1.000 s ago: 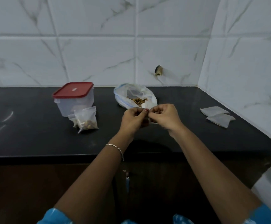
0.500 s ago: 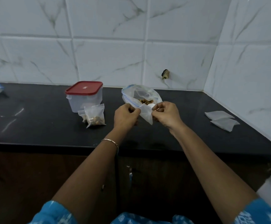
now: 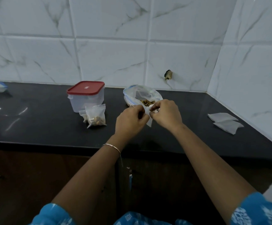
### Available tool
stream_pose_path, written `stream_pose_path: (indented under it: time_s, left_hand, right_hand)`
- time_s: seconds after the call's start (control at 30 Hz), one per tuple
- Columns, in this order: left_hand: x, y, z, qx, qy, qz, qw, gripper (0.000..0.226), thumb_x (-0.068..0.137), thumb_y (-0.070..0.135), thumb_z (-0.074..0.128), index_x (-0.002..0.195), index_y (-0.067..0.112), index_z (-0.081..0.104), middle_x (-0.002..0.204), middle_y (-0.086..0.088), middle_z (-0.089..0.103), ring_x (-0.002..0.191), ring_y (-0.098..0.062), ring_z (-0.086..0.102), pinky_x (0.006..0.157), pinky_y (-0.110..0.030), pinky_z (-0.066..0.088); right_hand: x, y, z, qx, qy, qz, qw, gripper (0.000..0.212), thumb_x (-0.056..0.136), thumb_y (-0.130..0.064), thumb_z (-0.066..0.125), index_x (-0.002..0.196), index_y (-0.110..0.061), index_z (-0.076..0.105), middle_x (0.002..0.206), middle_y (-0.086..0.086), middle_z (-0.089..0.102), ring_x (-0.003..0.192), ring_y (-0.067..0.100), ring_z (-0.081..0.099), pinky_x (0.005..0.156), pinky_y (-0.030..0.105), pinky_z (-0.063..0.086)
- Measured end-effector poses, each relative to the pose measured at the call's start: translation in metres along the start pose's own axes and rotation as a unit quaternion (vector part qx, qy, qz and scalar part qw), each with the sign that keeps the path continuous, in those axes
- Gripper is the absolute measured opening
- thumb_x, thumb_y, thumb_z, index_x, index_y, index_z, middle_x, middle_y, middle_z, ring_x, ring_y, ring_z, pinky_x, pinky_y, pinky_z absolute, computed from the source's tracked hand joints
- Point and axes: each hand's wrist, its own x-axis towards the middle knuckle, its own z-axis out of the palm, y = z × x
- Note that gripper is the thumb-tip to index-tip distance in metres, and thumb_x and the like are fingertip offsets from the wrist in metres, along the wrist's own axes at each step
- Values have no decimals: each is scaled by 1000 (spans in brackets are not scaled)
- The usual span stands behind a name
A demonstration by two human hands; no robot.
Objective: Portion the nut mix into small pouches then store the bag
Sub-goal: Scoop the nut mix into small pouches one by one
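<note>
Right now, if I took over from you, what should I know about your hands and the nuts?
Left hand and right hand: both pinch one small clear plastic pouch above the black counter; its contents are hidden.
Open clear bag of nut mix: just behind the hands.
Done: filled pouches sit in front of the red-lidded plastic tub.
Left: two flat empty pouches at the right, then store the bag.
</note>
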Motion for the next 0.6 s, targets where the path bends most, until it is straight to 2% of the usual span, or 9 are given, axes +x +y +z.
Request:
stream_pose_path:
  time_s: [0.1, 0.17, 0.23, 0.27, 0.33, 0.47, 0.53, 0.6]
  left_hand:
    - [1, -8, 2, 49, 17, 72, 996, 26, 81, 45, 61, 91, 21, 58, 89, 9, 56, 83, -13, 56, 59, -26, 41]
    - [3, -16, 8, 40, 10, 95, 995, 63, 73, 60, 63, 119, 18, 52, 119, 0, 54, 109, -20, 53, 80, -33, 50]
    - [6, -21, 13, 20, -7, 73, 997, 100, 66, 67, 68, 142, 11, 34, 144, -8, 42, 132, -26, 40, 103, -41, 39]
    - [9, -23, 14, 11, -12, 57, 998, 109, 65, 66, 71, 147, 10, 27, 149, -8, 38, 137, -25, 35, 109, -42, 32]
    - [16, -27, 15, 11, -17, 52, 998, 107, 65, 64, 73, 147, 13, 29, 145, -5, 46, 136, -21, 40, 114, -45, 28]
    - [33, -43, 17, 56, -31, 76, 995, 76, 70, 66, 60, 133, 25, 48, 115, 4, 68, 113, -17, 60, 113, -44, 27]
    - [42, -53, 21, 66, -26, 82, 994, 75, 67, 70, 51, 128, 26, 53, 107, 4, 71, 107, -17, 63, 110, -44, 32]
    - [49, -64, 26, 60, -21, 84, 994, 71, 66, 69, 54, 123, 25, 57, 101, 3, 72, 100, -20, 65, 102, -44, 40]
  right_hand:
    - [5, 2, 4, 39, -10, -18, 999, 18, 82, -7, 67, 93, -18, 76, 100, -2, 73, 92, 11, 66, 81, 21, 51]
    - [8, 5, 4, 80, -24, -29, 996, 18, 83, -4, 65, 89, -17, 76, 95, -4, 73, 91, 9, 66, 86, 23, 53]
    - [9, 3, 3, 127, -62, -39, 989, 18, 85, -2, 63, 86, -17, 73, 90, -6, 70, 93, 8, 65, 86, 24, 53]
    - [9, 1, 4, 147, -86, -42, 985, 19, 85, -1, 63, 84, -18, 72, 89, -7, 69, 95, 9, 65, 85, 22, 52]
    - [9, -3, 8, 175, -105, -45, 978, 19, 84, -2, 65, 81, -20, 71, 87, -9, 68, 96, 9, 65, 80, 20, 51]
    - [21, -6, 25, 192, -53, -2, 980, 15, 74, -10, 77, 72, -22, 70, 85, -7, 71, 88, 8, 67, 70, 24, 56]
    - [30, -6, 34, 142, -38, 21, 989, 9, 72, -19, 79, 73, -24, 71, 82, -10, 71, 77, 3, 64, 62, 24, 53]
    - [37, -6, 39, 76, -20, 39, 996, 8, 71, -27, 76, 77, -25, 72, 81, -14, 69, 72, 2, 60, 59, 22, 47]
